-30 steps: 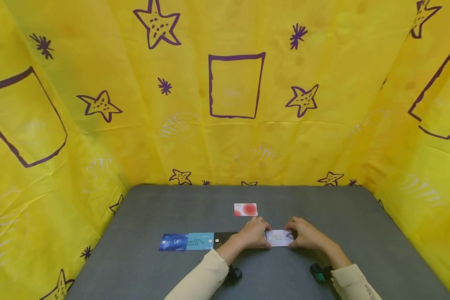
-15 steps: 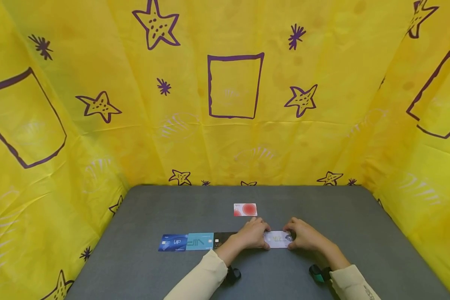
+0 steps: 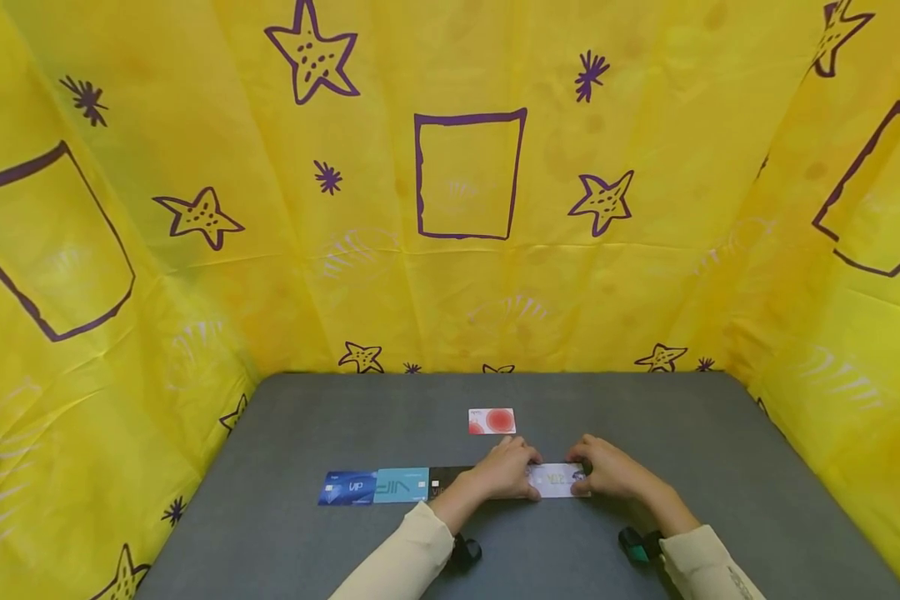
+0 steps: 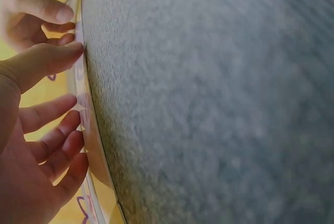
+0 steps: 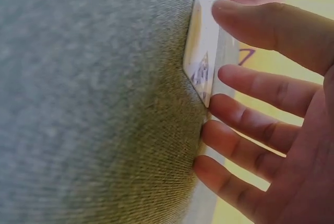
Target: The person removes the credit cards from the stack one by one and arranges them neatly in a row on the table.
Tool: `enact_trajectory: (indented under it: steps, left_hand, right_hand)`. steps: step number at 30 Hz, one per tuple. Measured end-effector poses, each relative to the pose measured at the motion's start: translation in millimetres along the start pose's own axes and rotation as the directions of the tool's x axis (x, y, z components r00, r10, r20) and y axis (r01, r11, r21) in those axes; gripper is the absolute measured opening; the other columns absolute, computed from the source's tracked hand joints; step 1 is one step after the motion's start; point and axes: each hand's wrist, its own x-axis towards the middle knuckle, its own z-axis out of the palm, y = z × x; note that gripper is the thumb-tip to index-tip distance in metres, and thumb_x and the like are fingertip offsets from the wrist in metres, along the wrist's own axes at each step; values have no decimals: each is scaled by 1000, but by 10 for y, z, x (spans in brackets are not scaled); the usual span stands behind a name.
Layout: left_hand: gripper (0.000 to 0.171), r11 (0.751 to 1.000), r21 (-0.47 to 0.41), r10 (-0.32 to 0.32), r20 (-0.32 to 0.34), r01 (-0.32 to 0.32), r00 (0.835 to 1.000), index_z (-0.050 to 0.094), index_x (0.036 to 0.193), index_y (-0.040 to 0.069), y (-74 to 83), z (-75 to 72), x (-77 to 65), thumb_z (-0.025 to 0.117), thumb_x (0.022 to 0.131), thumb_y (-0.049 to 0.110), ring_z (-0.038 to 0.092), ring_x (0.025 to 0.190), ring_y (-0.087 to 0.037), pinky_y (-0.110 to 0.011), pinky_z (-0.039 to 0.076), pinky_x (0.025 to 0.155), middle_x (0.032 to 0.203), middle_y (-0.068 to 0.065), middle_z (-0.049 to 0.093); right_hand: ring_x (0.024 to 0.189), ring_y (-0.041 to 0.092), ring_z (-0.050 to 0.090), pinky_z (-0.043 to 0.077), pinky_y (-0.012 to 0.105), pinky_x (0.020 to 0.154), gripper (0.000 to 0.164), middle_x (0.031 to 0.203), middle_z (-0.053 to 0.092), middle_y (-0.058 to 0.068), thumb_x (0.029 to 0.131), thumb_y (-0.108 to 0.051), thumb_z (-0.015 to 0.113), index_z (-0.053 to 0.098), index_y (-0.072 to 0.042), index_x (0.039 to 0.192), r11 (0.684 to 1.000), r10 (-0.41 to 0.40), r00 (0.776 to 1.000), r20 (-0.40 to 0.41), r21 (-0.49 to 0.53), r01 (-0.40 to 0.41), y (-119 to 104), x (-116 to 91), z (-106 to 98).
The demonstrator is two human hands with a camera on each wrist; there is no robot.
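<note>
A pale card marked VIP lies flat on the grey table between the two hands. My left hand touches its left end with thumb and fingers, and hides what lies between it and the black card. At the other end my right hand sets its thumb and fingertips on the right corners. In the right wrist view the fingers are spread and fairly straight by the card's corner. The left wrist view shows the left fingers loosely extended against the surface.
Left of the black card, a teal card and a blue VIP card continue the row. A white and red card lies farther back. Yellow patterned cloth encloses the table at the back and sides.
The pale card has shifted slightly left and toward the near side, with both hands on its ends. The right thumb has moved a little right. The other cards stay in place.
</note>
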Motion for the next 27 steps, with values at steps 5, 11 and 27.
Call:
enact_trajectory:
  steps: [5, 11, 27]
  left_hand:
    - [46, 999, -53, 14, -19, -15, 1000, 69, 116, 16, -71, 1, 3, 81, 75, 33, 47, 91, -9, -20, 40, 78, 100, 2, 60]
    - [41, 995, -103, -21, -34, 18, 999, 68, 115, 15, -178, -7, -5, 79, 78, 29, 51, 99, -12, -25, 44, 89, 105, 1, 62]
    - [36, 980, -162, -136, -101, 119, 986, 67, 114, 15, -482, -228, 5, 76, 81, 26, 50, 111, -23, -38, 45, 95, 117, -5, 58]
  right_hand:
    - [82, 13, 55, 46, 29, 71, 32, 91, 58, 0, 75, -21, 81, 70, -4, 101, 999, -6, 1000, -7, 35, 6, 15, 53, -39]
    - [84, 17, 59, 49, 31, 74, 31, 94, 60, 3, 79, -22, 79, 69, -3, 101, 998, -13, 1000, -26, 55, 15, 26, 186, -47]
    - [89, 22, 61, 51, 39, 81, 33, 97, 63, 7, 81, -21, 78, 69, 0, 105, 998, -65, 995, -71, 21, 66, -124, 648, -46]
